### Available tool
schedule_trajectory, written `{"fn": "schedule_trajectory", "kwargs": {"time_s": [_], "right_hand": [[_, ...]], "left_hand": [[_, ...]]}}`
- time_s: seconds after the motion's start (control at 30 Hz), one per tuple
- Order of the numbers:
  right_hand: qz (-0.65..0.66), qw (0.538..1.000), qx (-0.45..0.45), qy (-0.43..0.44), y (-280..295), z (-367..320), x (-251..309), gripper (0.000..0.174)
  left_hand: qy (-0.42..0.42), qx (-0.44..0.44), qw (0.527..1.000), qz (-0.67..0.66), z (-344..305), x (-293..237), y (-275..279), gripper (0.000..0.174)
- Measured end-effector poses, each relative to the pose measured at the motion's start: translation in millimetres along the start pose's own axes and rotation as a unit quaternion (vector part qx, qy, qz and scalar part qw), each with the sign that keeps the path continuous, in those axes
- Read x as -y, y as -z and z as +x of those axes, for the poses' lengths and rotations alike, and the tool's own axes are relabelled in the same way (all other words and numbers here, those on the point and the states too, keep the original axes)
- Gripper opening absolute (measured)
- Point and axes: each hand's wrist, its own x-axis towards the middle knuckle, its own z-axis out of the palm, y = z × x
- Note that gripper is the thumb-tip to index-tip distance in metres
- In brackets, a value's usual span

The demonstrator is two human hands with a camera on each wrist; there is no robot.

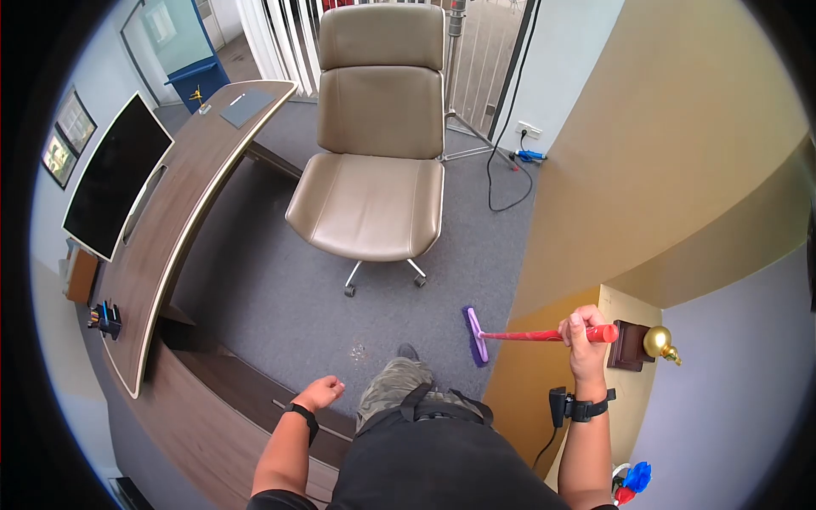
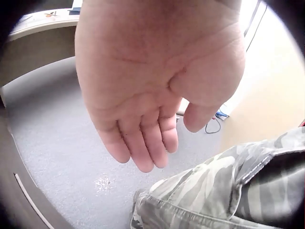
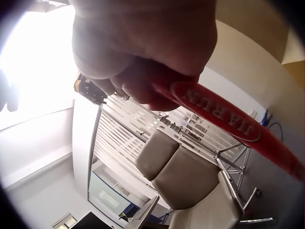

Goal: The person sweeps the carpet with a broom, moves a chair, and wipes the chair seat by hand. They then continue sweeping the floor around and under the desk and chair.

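My right hand (image 1: pixel 583 344) grips a broom (image 1: pixel 518 337) near the top end of its red handle. The broom's purple head with dark bristles is down at the grey carpet, right of my shoe. In the right wrist view the fingers curl round the red handle (image 3: pixel 224 117), which has raised lettering. My left hand (image 1: pixel 318 393) hangs empty beside my leg. The left wrist view shows that hand (image 2: pixel 157 81) palm on, its fingers loosely bent. A small patch of pale debris (image 1: pixel 358 351) lies on the carpet ahead of my left hand.
A beige office chair (image 1: pixel 378 204) on casters stands ahead. The curved wooden desk (image 1: pixel 174 204) with a monitor (image 1: pixel 119 174) runs along the left. At right, a ledge holds a gold ornament (image 1: pixel 659 342). A black cable (image 1: pixel 490 183) loops on the floor by the wall.
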Motion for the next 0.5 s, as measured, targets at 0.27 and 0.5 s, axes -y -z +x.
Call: {"fn": "schedule_trajectory", "kwargs": {"time_s": [0.27,0.5], "right_hand": [[0.008,1.0,-0.018,-0.024,-9.9,76.8,-10.1,0.019],[0.003,0.999,0.024,-0.046,-21.6,136.9,-44.7,0.021]], "left_hand": [[0.051,0.039,0.997,-0.032,53.7,-17.4,23.9,0.029],[-0.028,-0.103,0.986,-0.128,50.7,-44.7,36.1,0.027]]}}
